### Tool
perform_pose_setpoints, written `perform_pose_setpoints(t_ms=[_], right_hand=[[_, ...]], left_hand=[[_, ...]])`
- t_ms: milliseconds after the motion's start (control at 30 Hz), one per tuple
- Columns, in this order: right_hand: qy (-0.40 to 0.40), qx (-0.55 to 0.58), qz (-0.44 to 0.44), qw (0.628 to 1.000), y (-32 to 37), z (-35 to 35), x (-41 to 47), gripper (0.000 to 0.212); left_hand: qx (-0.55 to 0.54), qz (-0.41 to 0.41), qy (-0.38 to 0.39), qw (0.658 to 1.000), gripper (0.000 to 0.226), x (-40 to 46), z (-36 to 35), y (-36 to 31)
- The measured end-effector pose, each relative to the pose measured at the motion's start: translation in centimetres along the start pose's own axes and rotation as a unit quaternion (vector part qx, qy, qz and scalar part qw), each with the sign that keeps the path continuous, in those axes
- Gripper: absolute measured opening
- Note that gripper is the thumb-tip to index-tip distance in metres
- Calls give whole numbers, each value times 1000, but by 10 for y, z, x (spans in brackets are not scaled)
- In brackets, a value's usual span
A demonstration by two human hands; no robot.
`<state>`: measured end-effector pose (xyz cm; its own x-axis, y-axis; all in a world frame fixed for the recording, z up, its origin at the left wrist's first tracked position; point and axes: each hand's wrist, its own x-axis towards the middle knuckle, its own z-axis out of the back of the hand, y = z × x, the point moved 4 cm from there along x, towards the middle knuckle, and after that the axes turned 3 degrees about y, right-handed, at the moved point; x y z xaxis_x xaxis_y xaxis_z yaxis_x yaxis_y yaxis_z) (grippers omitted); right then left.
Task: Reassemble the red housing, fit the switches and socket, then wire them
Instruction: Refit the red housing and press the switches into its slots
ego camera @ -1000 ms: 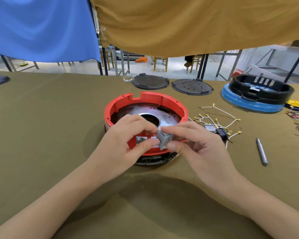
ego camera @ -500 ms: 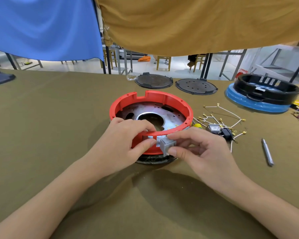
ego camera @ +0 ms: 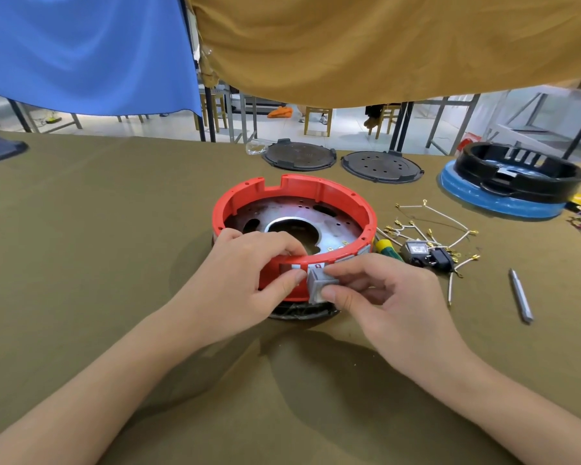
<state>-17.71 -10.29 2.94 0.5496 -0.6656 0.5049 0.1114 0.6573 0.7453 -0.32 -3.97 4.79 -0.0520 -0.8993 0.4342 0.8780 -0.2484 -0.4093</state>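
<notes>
From the head camera, we see the red housing (ego camera: 294, 193) sitting at the centre of the olive tabletop (ego camera: 81, 229), a perforated metal plate (ego camera: 316, 216) inside its ring. Our left hand (ego camera: 245, 283) grips the near wall of the housing at six o'clock, fingers curled over the rim and thumb pressed on the outer face. Our right hand (ego camera: 393, 303) pinches a small grey switch (ego camera: 317, 285) between thumb and forefinger, holding it right against that same near wall, just beside the left thumb. At three o'clock from the housing we spot a loose bunch of white wires (ego camera: 433, 226) with brass terminals, a black socket (ego camera: 441, 260) and a screwdriver with a green and yellow handle (ego camera: 386, 248) touching the ring. Further right lies a metal driver bit (ego camera: 520, 295). At twelve o'clock sit two black round covers (ego camera: 299, 156), and at two o'clock a black ring on a blue base (ego camera: 517, 176).
</notes>
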Motion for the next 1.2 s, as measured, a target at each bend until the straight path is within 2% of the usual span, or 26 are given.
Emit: perform_pose_setpoints(t_ms=[233, 400, 600, 733, 833, 900, 967, 1067, 1133, 1200], right_hand=[[-14, -53, 39, 998, 7, 0, -1, 26], [-21, -88, 47, 995, 9, 1, -2, 24], [-8, -122, 74, 990, 13, 3, -5, 21], [20, -167, 93, 981, 15, -2, -5, 38], [13, -191, 99, 977, 15, -3, -5, 36], [-6, -126, 69, 990, 14, 0, -6, 32], [-21, 22, -13, 999, 9, 4, -6, 27], [-34, 211, -128, 969, 0, 5, -5, 29], [-26, 278, -179, 943, -4, 4, -4, 42], [-23, 321, -188, 928, -3, 5, -2, 43]], left_hand=[[-5, -3, 1, 1000, 19, -1, 1, -3], [-9, -11, 4, 1000, 29, -3, 1, -5], [-6, -7, 5, 1000, 31, -2, 1, -4], [-3, -5, 4, 1000, 32, -1, -1, -4], [-5, -3, 3, 1000, 36, 0, -1, -4], [-12, -5, 0, 1000, 35, 0, 0, -4], [-22, -7, 2, 1000, 32, -1, 1, -4], [-20, -13, 3, 1000, 30, -2, 1, -4], [-18, -13, 4, 1000, 31, -3, 0, -4], [-18, -13, 1, 1000, 34, -3, 0, -4]])
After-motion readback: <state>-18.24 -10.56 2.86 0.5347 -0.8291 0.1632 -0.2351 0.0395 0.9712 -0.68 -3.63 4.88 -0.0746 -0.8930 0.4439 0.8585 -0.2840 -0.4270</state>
